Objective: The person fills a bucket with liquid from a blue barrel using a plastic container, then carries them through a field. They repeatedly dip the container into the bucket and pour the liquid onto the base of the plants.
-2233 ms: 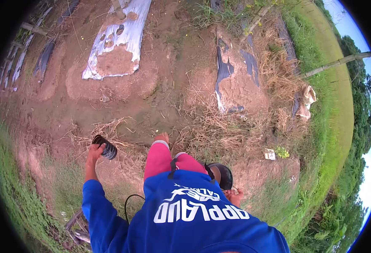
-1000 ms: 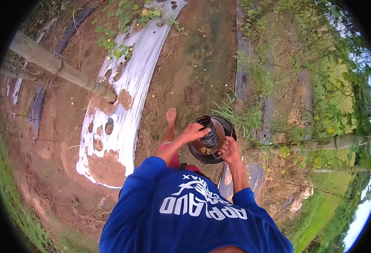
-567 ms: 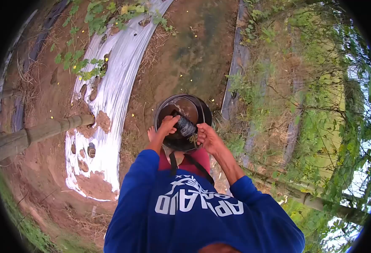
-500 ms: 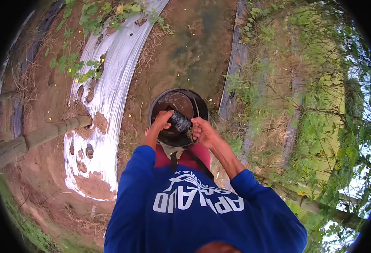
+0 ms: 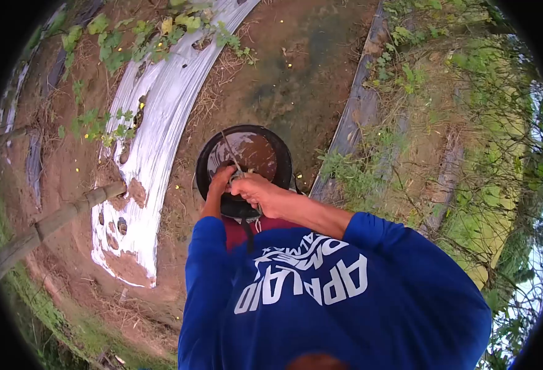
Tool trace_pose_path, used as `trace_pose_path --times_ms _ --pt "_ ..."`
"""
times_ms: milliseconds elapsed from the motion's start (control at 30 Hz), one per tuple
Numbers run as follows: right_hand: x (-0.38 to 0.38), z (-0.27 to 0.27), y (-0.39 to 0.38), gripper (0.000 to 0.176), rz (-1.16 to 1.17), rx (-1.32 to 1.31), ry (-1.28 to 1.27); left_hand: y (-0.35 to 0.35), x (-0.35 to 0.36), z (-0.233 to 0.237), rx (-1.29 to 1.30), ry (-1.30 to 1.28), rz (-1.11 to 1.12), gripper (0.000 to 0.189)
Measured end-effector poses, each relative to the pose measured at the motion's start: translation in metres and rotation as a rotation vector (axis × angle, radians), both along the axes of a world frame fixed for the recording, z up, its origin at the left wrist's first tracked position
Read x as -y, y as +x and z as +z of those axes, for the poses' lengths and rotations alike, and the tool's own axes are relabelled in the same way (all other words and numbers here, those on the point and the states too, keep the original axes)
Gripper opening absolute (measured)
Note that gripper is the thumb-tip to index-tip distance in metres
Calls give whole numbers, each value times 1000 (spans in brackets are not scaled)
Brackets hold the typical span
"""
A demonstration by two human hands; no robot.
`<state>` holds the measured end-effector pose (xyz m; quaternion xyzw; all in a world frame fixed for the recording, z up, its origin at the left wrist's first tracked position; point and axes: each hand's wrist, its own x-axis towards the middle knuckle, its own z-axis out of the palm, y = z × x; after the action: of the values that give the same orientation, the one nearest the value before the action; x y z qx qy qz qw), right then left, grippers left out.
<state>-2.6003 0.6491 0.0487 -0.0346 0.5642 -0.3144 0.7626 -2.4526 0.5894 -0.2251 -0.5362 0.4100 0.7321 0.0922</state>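
A black bucket point(image 5: 287, 151) holds brown, muddy water point(image 5: 256, 153) with a shiny surface. Over its near left part my left hand point(image 5: 221, 180) is closed, its fingers curled down and partly covered. Pressed close beside it, my right hand point(image 5: 256, 190) is a closed grip with the thumb toward the left hand. A small greyish bit point(image 5: 237, 175) shows between the two hands; its kind cannot be made out. The thin bucket handle point(image 5: 229, 148) crosses the rim and runs down to the hands. Whatever lies beneath my fingers is hidden.
White plastic mulch point(image 5: 160, 117) with torn holes covers a bed on the left, with a bamboo pole point(image 5: 61, 216) leaning over it. Leafy vines point(image 5: 117, 46) grow at upper left. A dark mulch strip point(image 5: 354, 117) and weeds point(image 5: 370, 166) line the right.
My right hand has moved left, up against my left hand. The dark, wrinkled, cylinder-like thing between my hands is now out of sight. The brown water shows more, and the view has shifted.
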Motion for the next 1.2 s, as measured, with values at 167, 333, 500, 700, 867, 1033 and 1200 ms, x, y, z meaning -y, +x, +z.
trace_pose_path --times_ms 167,333,500,700,867,1033,1200 --pt "15 -3 -41 23 -32 -78 62 -54 -8 -52 -254 86 21 48" --pt "17 2 -75 20 -182 -180 75 -109 -2 -64 -55 137 -57 57" --pt "6 11 -94 17 -423 -144 78 -142 17 -12 4 -66 -281 68" --pt "-4 18 -116 16 -534 -88 52 -167 18 -18 0 -733 -474 62" --pt "-1 4 -136 17 -500 -34 75 -180 31 56 19 -735 -719 39" --pt "-1 -30 -147 21 -456 41 65 -180 36 114 -124 -1004 -749 28" --pt "0 -69 -159 21 -438 98 102 -171 63 169 -362 -1300 -514 21"
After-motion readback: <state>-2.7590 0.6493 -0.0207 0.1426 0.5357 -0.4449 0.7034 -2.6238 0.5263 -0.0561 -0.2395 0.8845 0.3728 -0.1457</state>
